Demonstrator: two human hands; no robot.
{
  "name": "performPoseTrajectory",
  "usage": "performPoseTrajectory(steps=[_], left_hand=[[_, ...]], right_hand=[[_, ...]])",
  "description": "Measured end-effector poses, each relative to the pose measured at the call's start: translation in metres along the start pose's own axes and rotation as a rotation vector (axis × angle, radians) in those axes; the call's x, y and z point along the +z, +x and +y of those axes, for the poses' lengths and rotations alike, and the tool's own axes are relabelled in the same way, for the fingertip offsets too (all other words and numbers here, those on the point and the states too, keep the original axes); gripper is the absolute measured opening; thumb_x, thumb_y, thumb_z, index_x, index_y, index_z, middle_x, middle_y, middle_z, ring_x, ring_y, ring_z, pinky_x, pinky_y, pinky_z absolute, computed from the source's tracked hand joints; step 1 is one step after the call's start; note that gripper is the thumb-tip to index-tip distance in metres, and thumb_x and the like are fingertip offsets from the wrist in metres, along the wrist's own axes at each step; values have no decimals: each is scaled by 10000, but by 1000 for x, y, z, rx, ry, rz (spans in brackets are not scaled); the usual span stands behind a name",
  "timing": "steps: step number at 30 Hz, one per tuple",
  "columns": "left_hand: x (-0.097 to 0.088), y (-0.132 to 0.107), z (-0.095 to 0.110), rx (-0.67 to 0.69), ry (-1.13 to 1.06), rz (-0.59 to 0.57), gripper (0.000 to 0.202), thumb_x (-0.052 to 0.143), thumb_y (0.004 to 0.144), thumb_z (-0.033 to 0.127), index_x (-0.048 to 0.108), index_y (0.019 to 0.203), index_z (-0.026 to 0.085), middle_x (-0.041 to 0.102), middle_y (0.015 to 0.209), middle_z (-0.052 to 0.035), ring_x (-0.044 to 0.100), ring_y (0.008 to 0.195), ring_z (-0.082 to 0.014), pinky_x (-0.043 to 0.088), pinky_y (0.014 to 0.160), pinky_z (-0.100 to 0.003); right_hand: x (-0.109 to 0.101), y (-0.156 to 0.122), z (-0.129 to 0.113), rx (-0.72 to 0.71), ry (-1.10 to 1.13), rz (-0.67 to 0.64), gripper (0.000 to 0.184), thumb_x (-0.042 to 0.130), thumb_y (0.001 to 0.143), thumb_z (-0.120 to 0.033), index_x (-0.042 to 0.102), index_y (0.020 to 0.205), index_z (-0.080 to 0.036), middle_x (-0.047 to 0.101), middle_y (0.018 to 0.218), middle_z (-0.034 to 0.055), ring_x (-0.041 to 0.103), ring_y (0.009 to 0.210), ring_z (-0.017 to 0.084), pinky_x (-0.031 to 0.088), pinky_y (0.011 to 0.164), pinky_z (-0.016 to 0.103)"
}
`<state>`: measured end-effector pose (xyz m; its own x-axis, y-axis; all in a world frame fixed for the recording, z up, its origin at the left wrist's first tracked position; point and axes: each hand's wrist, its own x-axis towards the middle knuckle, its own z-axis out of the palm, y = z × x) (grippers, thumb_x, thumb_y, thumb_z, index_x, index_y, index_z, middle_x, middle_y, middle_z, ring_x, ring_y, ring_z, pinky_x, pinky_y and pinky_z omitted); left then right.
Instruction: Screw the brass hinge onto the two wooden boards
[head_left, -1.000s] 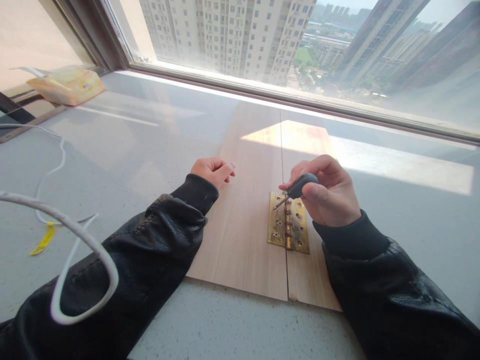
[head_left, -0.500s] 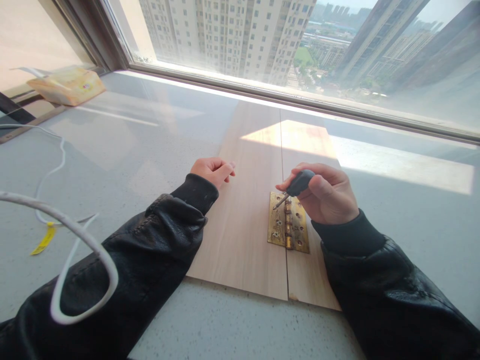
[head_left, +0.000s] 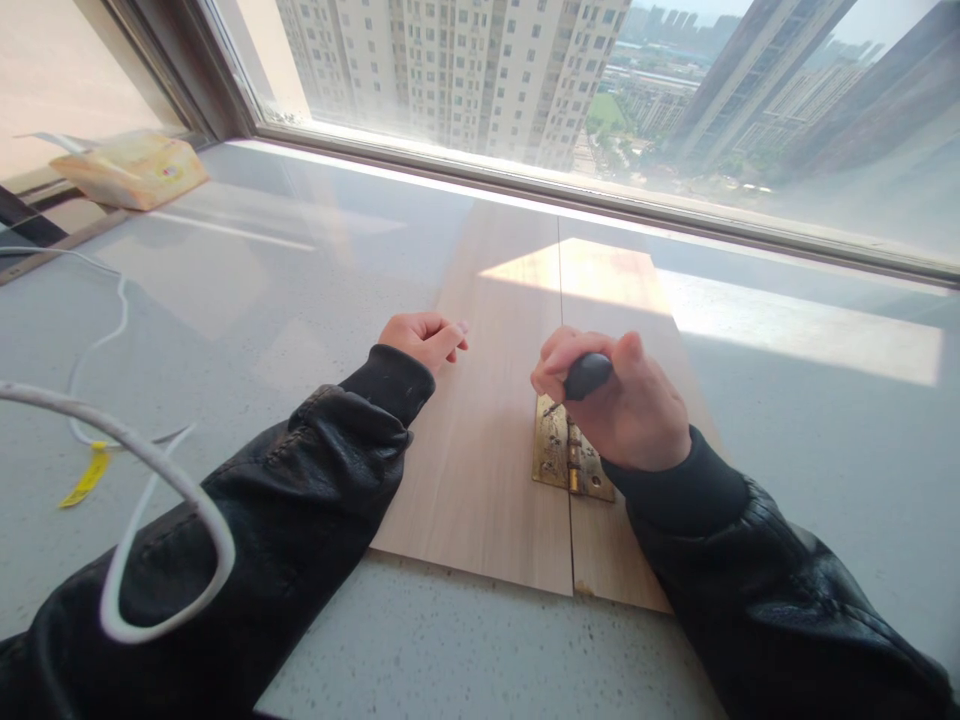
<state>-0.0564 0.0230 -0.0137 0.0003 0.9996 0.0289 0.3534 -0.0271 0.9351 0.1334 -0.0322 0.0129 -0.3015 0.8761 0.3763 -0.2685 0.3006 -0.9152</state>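
My right hand (head_left: pixel 637 410) is closed around the dark handle of a screwdriver (head_left: pixel 589 377). Its shaft points down and left at the upper left part of a worn brass hinge (head_left: pixel 551 455); the hand hides the tip and much of the hinge's right leaf. The hinge lies across the seam between two pale wooden boards, the left board (head_left: pixel 480 460) and the narrower right board (head_left: pixel 615 555). Several screw heads show in the left leaf. At the left board's edge, my left hand (head_left: pixel 426 338) has its fingers curled together; whether anything is in them is hidden.
The boards lie on a speckled white sill (head_left: pixel 390 640) beneath a large window. A white cable (head_left: pixel 165 455) with a yellow tag (head_left: pixel 86 478) loops at the left, partly before my left sleeve. A tissue pack (head_left: pixel 139 172) sits in the far left corner.
My right hand has turned and shifted slightly left over the hinge, bringing the screwdriver handle more upright and covering more of the right leaf. My left hand keeps its place.
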Motion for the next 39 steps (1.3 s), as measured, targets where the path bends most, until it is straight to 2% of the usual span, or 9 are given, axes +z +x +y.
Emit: performPoseTrajectory(steps=[8,11,15,21,25,28,31,34,39], left_hand=[[1,-1,-1,2,-3,2,311,587,745,414,657,606,145,553,498,17,380,453,-81,281,474,-235],[1,-1,-2,9,-6,-5,313,585,743,415,658,606,144,554,496,15,381,454,-81,278,475,-235],[0,-1,-2,12,-9,-5,313,586,743,414,659,606,143,551,494,17,378,449,-77,283,479,-234],[1,-2,-1,16,-5,-2,307,584,746,411,659,608,146,551,497,16,376,448,-80,280,472,-236],[1,-2,-1,14,-4,1,309,588,746,412,657,602,148,550,493,19,385,453,-80,283,476,-235],[1,-1,0,8,5,4,309,588,746,414,658,601,150,556,495,19,386,453,-81,286,477,-235],[0,-1,0,3,11,7,310,587,750,414,659,604,150,557,494,19,381,450,-80,287,476,-233],[0,-1,0,7,18,3,310,586,755,412,660,607,149,556,496,21,380,449,-77,291,478,-231],[0,-1,-1,5,16,-12,316,582,751,422,659,610,150,565,502,16,397,456,-83,306,482,-235]], right_hand=[[-9,-1,6,-62,-28,244,231,746,707,-421,713,848,-242,607,663,-18,560,622,130,444,629,320],[-9,0,5,-113,-45,316,174,781,678,-355,699,780,-240,644,648,-19,595,589,138,464,605,322],[-8,-1,3,-101,-53,309,145,715,756,-372,712,790,-231,661,644,-6,621,572,149,504,595,344],[-6,-2,0,-40,6,220,240,656,788,-460,723,801,-230,633,608,-13,588,537,125,558,614,356],[-1,-1,-2,51,99,168,305,588,827,-501,722,792,-229,548,548,-21,509,494,106,513,538,312],[0,-1,-1,68,136,156,381,527,850,-545,731,834,-223,517,598,-11,486,516,103,443,511,294],[-2,-3,1,39,75,139,351,588,814,-532,729,913,-226,527,695,-2,502,575,109,419,549,305],[-6,-3,3,-21,-36,159,194,683,779,-389,733,894,-240,571,815,7,535,653,115,431,610,313],[-11,-3,5,-41,-51,234,232,773,682,-381,722,866,-249,645,672,-18,587,641,126,491,642,310]])
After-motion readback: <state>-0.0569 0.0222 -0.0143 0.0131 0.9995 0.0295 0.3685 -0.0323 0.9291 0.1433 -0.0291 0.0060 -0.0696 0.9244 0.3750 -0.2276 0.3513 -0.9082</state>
